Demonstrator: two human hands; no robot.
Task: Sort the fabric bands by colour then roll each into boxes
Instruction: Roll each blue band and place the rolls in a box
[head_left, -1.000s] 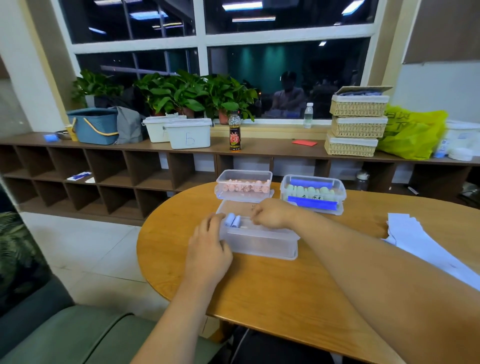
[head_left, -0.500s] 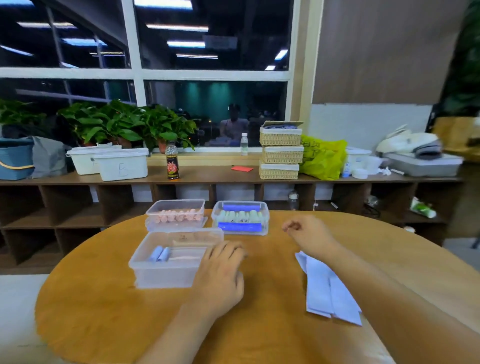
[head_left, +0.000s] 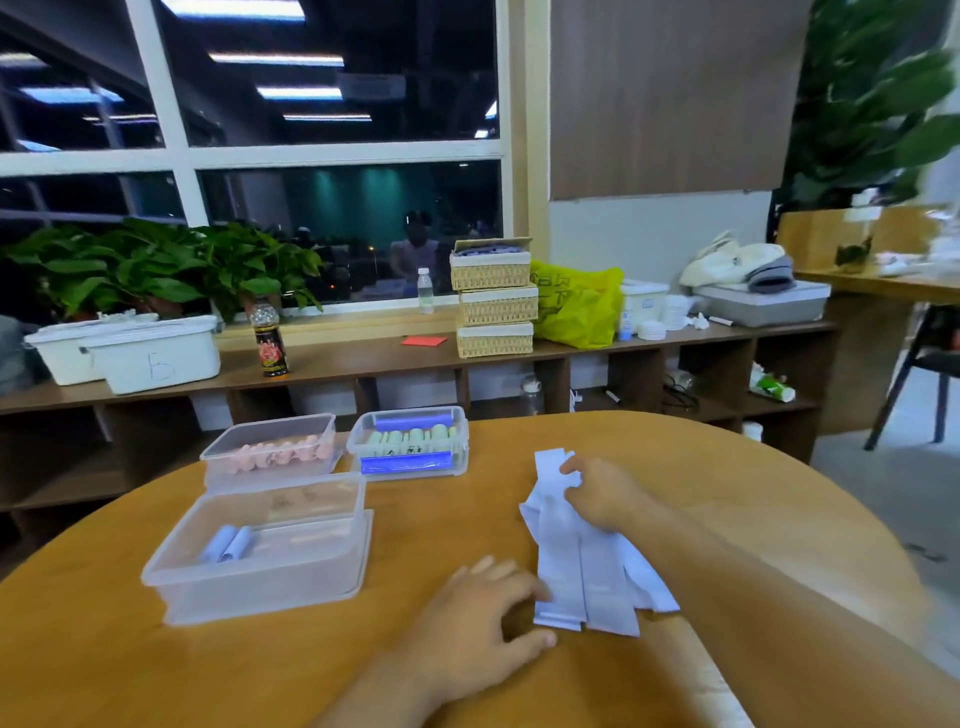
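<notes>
The right grip (head_left: 602, 496) is closed on the fabric bands (head_left: 597, 571): its fingers are curled over the far part of the pale lilac stack, and the far end of one band is pinched between thumb and fingertips. A short length of that band is seen sticking out just beyond the grip. The rest of the stack is laid flat on the counter (head_left: 130, 665) and runs from under this grip towards the person, fanned slightly at the near end.

The left grip (head_left: 478, 618) is held loosely open, palm down on the counter, and nothing is enclosed by it. The near left corner of the stack is touched by its fingertips, and the thumb is set on the wood just beside the band ends. The bands are thus spanned by both grips, one at each end.

Well to the left of the left grip a clear box (head_left: 260, 587) is placed, with two rolled pale blue bands (head_left: 231, 543) lying side by side in it. Beyond it, and far to the left of the right grip, two more clear boxes are seen: one (head_left: 275, 422) is filled with pink rolls (head_left: 275, 452), the other (head_left: 462, 441) with pale green rolls (head_left: 410, 435).
</notes>
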